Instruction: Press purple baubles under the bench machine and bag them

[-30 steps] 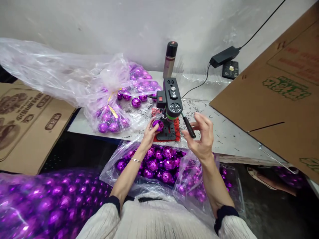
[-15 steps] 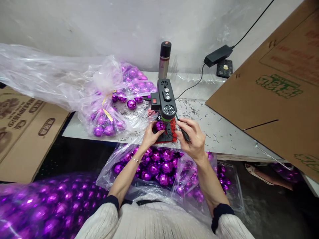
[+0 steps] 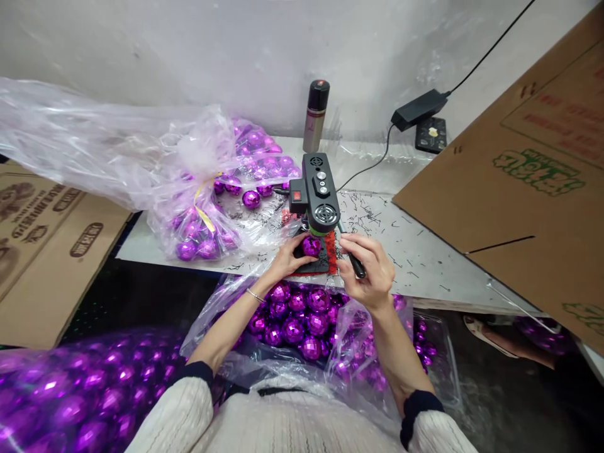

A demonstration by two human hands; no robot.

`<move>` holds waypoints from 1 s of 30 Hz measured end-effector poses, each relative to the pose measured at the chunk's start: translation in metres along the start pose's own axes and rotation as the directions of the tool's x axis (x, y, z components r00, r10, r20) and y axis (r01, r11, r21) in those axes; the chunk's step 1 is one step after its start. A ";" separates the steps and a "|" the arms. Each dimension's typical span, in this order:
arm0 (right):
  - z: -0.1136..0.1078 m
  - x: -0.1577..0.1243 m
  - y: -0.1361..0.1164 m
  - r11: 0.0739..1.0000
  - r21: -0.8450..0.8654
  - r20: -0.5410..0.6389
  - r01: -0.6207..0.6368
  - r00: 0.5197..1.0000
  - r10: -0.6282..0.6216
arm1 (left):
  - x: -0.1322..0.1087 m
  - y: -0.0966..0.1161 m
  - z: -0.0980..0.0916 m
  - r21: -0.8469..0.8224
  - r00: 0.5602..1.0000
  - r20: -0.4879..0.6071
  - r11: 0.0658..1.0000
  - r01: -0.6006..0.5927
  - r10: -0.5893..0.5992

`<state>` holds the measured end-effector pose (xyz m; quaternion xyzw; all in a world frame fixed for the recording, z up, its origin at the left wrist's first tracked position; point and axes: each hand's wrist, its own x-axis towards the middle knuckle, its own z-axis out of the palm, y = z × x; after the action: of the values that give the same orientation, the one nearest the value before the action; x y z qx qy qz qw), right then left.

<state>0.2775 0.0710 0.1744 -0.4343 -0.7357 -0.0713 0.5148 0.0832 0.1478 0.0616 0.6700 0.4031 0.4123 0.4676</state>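
Note:
My left hand (image 3: 289, 257) pinches a purple faceted ball (image 3: 311, 245) and holds it under the head of a small black bench machine (image 3: 319, 192) on the table (image 3: 415, 251). My right hand (image 3: 369, 272) is closed round the machine's black lever handle (image 3: 357, 265). The machine stands on a black base with a red mat (image 3: 330, 248) under it. An open clear bag of purple balls (image 3: 297, 318) lies in my lap just below both hands.
A tied clear bag of purple balls (image 3: 207, 195) lies on the table at left, a spray can (image 3: 315, 116) at the back. A power adapter (image 3: 418, 108) and cable sit back right. Cardboard sheets (image 3: 523, 189) flank both sides. Another bag of balls (image 3: 70, 396) fills the lower left.
My right hand came in from the right and closed on the lever handle. My left hand moved the ball right, under the machine head.

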 end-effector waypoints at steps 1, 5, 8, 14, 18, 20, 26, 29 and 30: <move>0.001 0.001 0.000 1.000 0.014 -0.002 -0.001 1.000 0.001 | -0.001 -0.001 0.000 0.010 1.000 0.000 1.000 -0.007 0.007; 0.012 0.007 -0.003 0.997 0.069 -0.048 0.028 0.999 -0.025 | -0.001 -0.006 0.001 0.043 1.000 0.001 0.999 -0.022 0.022; 0.025 0.005 -0.004 0.997 0.072 -0.116 0.033 0.993 -0.025 | -0.001 -0.010 0.002 0.044 0.999 0.002 0.998 -0.052 0.052; 0.045 -0.016 0.006 0.991 0.109 -0.193 0.080 0.979 -0.058 | -0.003 -0.023 0.003 0.189 0.987 0.043 0.969 -0.160 0.155; 0.053 -0.028 0.013 0.988 0.146 -0.224 0.050 0.975 -0.016 | -0.003 -0.027 0.003 0.220 0.982 0.050 0.957 -0.187 0.181; 0.055 -0.032 0.014 0.987 0.157 -0.233 0.030 0.972 0.007 | -0.003 -0.026 0.003 0.210 0.983 0.045 0.960 -0.185 0.179; 0.063 -0.041 0.017 0.980 0.197 -0.281 0.015 0.959 0.042 | -0.004 -0.023 0.003 0.211 0.989 0.046 0.966 -0.151 0.144; 0.066 -0.043 0.019 0.979 0.202 -0.290 0.008 0.956 0.052 | -0.004 -0.023 0.003 0.221 0.990 0.046 0.965 -0.143 0.136; 0.067 -0.043 0.019 0.981 0.194 -0.293 0.008 0.955 0.050 | -0.004 -0.023 0.003 0.220 0.990 0.046 0.965 -0.143 0.136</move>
<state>0.2481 0.0954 0.1022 -0.3745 -0.6490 -0.0583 0.6597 0.0815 0.1488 0.0379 0.7511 0.3914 0.3861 0.3654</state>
